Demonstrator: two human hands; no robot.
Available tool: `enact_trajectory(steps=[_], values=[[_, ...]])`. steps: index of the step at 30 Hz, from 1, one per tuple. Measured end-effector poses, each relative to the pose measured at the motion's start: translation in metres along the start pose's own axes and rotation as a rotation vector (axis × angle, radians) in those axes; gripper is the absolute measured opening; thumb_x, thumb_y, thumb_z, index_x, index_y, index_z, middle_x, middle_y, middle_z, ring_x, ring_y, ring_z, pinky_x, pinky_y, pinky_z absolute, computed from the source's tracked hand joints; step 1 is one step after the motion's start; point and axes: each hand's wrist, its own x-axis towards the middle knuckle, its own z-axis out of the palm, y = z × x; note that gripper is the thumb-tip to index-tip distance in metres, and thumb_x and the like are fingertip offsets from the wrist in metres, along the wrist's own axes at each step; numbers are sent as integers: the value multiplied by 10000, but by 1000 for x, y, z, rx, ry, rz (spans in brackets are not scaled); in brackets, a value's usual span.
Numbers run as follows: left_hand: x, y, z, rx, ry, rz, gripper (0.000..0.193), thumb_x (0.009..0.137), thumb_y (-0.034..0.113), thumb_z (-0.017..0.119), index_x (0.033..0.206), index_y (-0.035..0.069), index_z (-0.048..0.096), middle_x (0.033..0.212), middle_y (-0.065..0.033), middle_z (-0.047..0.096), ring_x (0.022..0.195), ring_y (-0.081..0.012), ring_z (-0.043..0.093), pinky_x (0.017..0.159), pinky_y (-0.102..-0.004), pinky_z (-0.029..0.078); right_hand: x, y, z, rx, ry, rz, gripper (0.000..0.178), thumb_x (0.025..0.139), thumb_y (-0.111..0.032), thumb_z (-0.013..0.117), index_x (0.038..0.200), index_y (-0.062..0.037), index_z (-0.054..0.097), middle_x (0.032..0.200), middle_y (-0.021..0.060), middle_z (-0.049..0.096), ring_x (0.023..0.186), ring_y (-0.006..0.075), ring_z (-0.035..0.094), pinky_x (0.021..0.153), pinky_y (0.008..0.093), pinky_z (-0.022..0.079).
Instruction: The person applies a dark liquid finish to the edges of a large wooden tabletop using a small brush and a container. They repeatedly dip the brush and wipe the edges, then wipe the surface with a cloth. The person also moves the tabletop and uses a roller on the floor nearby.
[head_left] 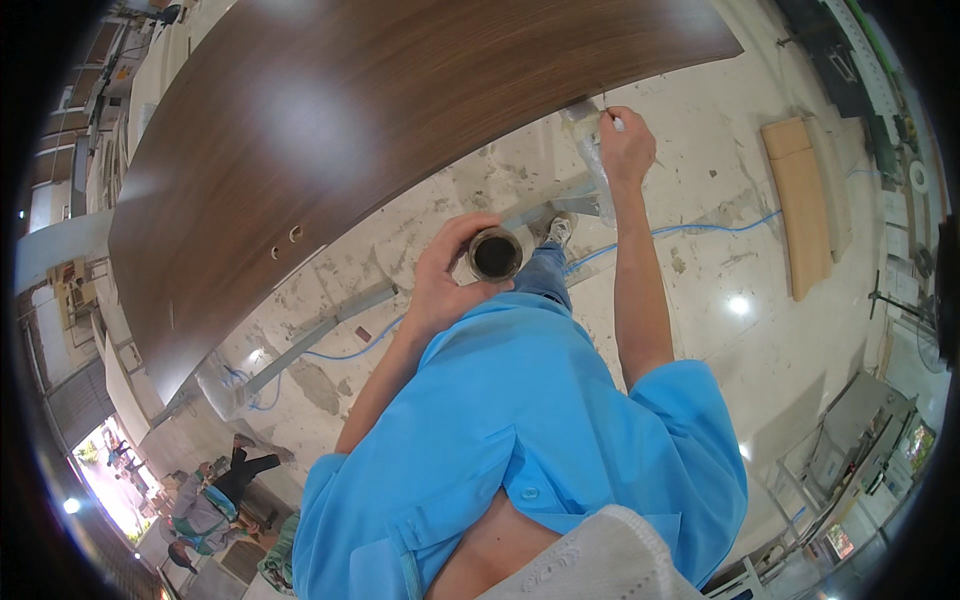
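Note:
My left hand point(447, 272) is wrapped round a small round can point(497, 231) with dark contents, held upright in front of my waist. Out to the right, my right hand point(628, 148) pinches a thin, small item at the edge of a large dark brown wood-grain panel point(420, 90). Only a sliver of that item shows above the fingertips, so its kind is unclear. The panel spans the far side, with two small round holes near its left front edge. Clear plastic wrap point(598, 168) hangs under the edge beside my right hand.
A blue hose point(700, 230) runs across the stained pale floor. Metal support bars point(345, 315) lie below the panel. Tan boards point(800, 205) lie at the right, near machinery. Another person point(205, 510) is at the lower left, by a bright doorway.

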Motion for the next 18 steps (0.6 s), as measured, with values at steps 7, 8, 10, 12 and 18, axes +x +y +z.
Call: enact_trajectory(steps=[7, 8, 10, 12, 18], values=[[7, 2, 6, -36, -38, -18, 791, 669, -41, 902, 1408, 52, 638, 1417, -94, 585, 1332, -218, 579, 1170, -370, 422, -5, -8, -4, 55, -109, -149, 157, 894, -270, 721, 976, -159, 797, 980, 111, 745, 912, 369, 719, 781, 473, 564], [7, 2, 7, -38, -37, -10, 787, 672, -38, 902, 1408, 56, 639, 1419, -92, 586, 1333, -219, 579, 1171, -370, 423, -5, -8, -4, 52, -19, -140, 153, 893, -268, 723, 972, -159, 797, 977, 109, 743, 910, 369, 719, 780, 475, 564], [8, 2, 8, -33, -40, -16, 779, 678, -30, 901, 1407, 62, 642, 1423, -91, 585, 1336, -219, 578, 1173, -371, 422, -5, -8, -4, 12, 82, -95, 146, 890, -264, 727, 964, -159, 796, 971, 107, 737, 907, 370, 718, 779, 478, 563], [7, 2, 8, -28, -43, -25, 772, 682, -26, 898, 1405, 64, 644, 1426, -91, 584, 1337, -218, 579, 1175, -371, 422, -7, -9, -4, -40, -44, -88, 146, 887, -259, 732, 962, -152, 796, 972, 106, 740, 908, 370, 718, 779, 479, 563], [4, 3, 6, -26, -41, -36, 769, 680, -26, 886, 1405, 66, 645, 1430, -97, 580, 1332, -219, 583, 1172, -371, 428, -10, -10, -4, 32, -73, -182, 145, 891, -269, 727, 960, -159, 790, 975, 102, 743, 912, 372, 718, 774, 486, 561]])
